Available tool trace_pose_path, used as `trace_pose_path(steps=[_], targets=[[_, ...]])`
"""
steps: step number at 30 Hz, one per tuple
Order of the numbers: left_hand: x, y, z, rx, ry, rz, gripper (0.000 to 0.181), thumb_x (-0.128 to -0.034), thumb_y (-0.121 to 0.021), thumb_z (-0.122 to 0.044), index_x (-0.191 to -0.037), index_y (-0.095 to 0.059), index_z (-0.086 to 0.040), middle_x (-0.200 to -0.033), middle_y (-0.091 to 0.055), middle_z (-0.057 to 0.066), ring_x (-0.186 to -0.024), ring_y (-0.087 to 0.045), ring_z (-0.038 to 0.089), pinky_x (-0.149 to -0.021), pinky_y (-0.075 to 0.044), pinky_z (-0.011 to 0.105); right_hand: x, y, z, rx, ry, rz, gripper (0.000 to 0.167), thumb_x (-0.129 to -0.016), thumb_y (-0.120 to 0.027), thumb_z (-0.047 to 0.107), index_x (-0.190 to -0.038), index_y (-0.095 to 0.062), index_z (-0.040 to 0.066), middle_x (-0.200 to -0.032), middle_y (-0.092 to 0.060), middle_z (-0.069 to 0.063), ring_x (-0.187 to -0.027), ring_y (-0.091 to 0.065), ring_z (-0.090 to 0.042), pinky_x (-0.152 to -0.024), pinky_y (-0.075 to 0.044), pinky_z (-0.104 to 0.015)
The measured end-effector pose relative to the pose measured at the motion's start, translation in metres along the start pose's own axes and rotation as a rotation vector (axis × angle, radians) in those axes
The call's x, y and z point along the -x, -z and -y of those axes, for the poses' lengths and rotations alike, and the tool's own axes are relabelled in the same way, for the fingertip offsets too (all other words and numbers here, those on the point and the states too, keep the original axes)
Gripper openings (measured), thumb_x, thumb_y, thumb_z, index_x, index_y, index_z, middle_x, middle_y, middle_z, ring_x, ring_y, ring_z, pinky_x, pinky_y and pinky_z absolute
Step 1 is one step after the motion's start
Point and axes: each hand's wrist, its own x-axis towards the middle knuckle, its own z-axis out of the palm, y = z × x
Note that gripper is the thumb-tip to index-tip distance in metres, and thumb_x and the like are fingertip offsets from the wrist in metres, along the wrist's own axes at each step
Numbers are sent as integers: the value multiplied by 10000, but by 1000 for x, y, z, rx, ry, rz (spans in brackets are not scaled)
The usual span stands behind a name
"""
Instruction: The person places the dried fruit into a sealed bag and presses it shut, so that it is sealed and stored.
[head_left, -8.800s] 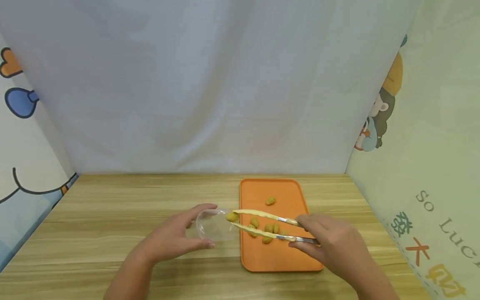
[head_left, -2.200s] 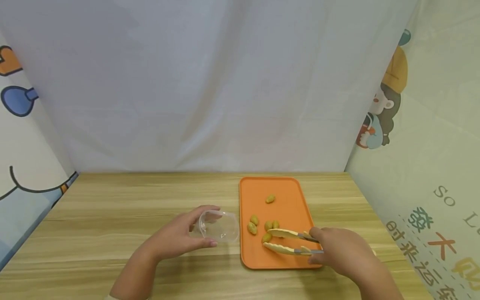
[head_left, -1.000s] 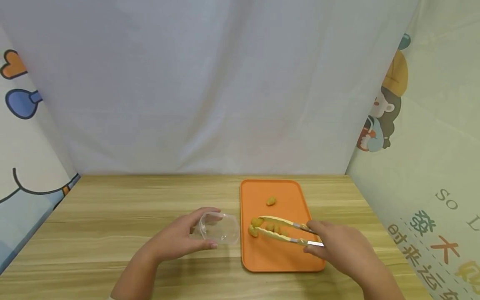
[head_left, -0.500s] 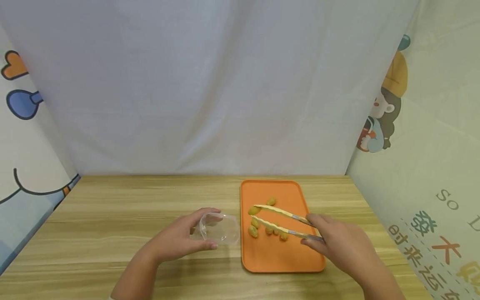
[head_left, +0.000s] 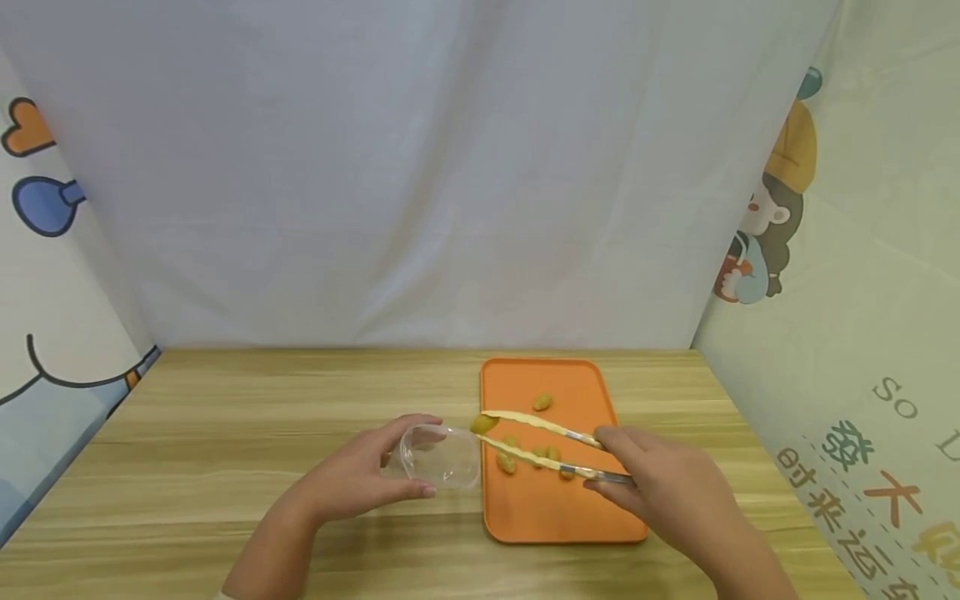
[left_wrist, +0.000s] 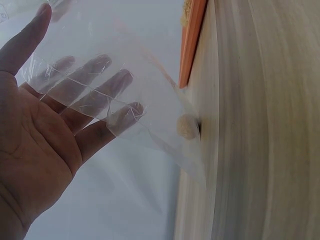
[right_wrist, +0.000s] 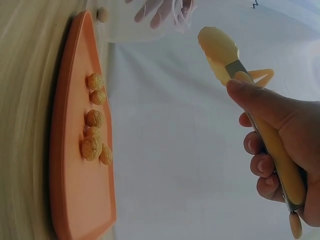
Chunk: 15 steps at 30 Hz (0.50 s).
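Note:
My left hand (head_left: 352, 479) grips a clear plastic container (head_left: 442, 458), thumb and fingers spread around its sides; its mouth faces the hand. Through the plastic (left_wrist: 100, 60) in the left wrist view shows a small round brown piece (left_wrist: 187, 126). Tongs with pale yellow tips (head_left: 534, 421) are held in my right hand (head_left: 667, 487). Between their tips a yellow-brown piece (head_left: 483, 424) hangs over the tray's left edge, just right of the container. From the right wrist, the tongs (right_wrist: 280, 155) lie under the thumb with fingers curled round; the held piece is hidden.
An orange tray (head_left: 562, 517) lies right of the container, with several yellow-brown pieces on it, one (head_left: 542, 402) apart near the back. The wooden table (head_left: 262, 400) ends at a pale cloth (head_left: 375, 208); printed cloths hang at both sides.
The tongs closed on a piece from the front of the group, lifted it and carried it left and back, to beside the container. My left hand has hardly moved in the last two seconds.

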Motion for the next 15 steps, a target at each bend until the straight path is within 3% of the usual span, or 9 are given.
trace_pose_path(steps=[5, 8, 15], targets=[[0, 0, 0, 1, -3, 6, 654, -831, -721, -543, -1396, -410, -437, -1341, -592, -136, -1240, -575, 186, -1020, -427, 570, -3, -1, 4, -22, 34, -25, 484, -911, -506, 638, -1068, -628, 196, -736, -549, 161, -531, -305, 65, -448, -282, -99], [0, 1, -1, 4, -4, 7, 651, -832, -721, -543, -1394, -410, -438, -1340, -594, -134, -1237, -578, 187, -1020, -425, 568, -4, -1, 6, -28, 43, -20, 482, -914, -501, 636, -1070, -622, 196, -744, -547, 158, -540, -318, 66, -453, -281, -96], [1, 0, -1, 6, -2, 8, 647, -831, -720, -546, -1390, -414, -438, -1340, -595, -138, -1235, -579, 178, -1010, -434, 551, -5, -1, 11, -39, 59, 2, 441, -887, -590, 600, -1057, -622, 194, -745, -562, 143, -535, -329, 73, -450, -288, -91]])
